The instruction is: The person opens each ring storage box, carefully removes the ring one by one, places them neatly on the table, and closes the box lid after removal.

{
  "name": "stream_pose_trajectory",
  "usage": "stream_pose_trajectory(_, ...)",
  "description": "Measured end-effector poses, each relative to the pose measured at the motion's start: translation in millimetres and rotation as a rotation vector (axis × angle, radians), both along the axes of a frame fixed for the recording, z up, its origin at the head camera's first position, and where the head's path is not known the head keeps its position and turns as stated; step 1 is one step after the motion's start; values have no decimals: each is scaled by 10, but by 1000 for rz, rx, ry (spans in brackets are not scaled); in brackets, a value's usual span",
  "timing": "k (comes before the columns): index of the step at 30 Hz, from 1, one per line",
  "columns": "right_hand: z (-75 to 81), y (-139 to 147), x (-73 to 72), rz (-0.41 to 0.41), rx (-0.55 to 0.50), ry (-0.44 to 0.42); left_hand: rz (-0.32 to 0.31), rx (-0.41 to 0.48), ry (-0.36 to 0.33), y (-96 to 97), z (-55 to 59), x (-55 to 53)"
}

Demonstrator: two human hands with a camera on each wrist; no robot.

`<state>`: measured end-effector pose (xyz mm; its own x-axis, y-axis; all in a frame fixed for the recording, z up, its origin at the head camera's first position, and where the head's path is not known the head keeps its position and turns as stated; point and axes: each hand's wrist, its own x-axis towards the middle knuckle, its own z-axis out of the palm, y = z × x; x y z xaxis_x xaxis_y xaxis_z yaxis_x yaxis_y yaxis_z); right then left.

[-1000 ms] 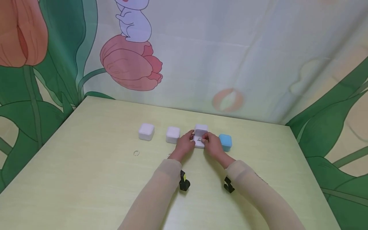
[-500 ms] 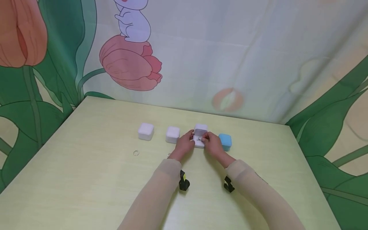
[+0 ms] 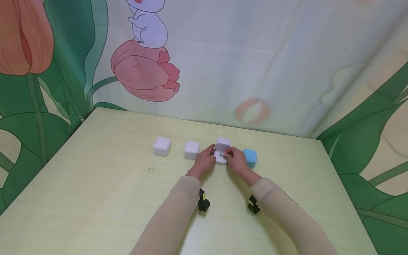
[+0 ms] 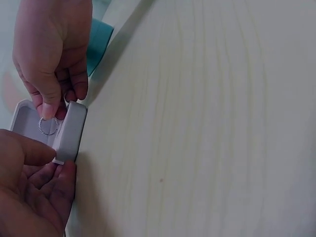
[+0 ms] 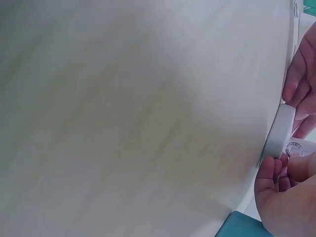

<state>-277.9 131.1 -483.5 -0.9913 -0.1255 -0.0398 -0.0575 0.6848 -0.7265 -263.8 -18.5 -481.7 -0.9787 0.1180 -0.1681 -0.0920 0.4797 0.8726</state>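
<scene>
An open white ring box (image 3: pixel 222 144) stands on the table with its lid raised at the back. My left hand (image 3: pixel 205 162) grips the box by its left side, thumb at the front edge in the left wrist view. From the right, my right hand (image 3: pixel 237 161) pinches a silver ring (image 4: pixel 48 126) between thumb and finger, at the box's cushion and before the lid. In the right wrist view the ring shows just past the fingertips; whether its lower edge sits in the slot I cannot tell.
Two closed white boxes, a far-left one (image 3: pixel 162 146) and a nearer one (image 3: pixel 191 149), stand left of my hands. A blue box (image 3: pixel 250 158) is right beside my right hand. One loose ring (image 3: pixel 151 170) lies at left; another (image 3: pixel 187 172) is partly behind my left wrist.
</scene>
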Motion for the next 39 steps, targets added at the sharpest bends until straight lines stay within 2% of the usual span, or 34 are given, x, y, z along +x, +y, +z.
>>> stream_pose_trajectory(10,-3,16,-8,1,5,-1,-52,17,-46,-19,38,6)
stream_pose_trajectory(26,69,-33,68,-37,-17,-32,-21,9,-61,4,5,18)
stream_pose_trajectory(39,170,-70,66,-63,-66,-4,-39,4,-66,-20,-11,-8)
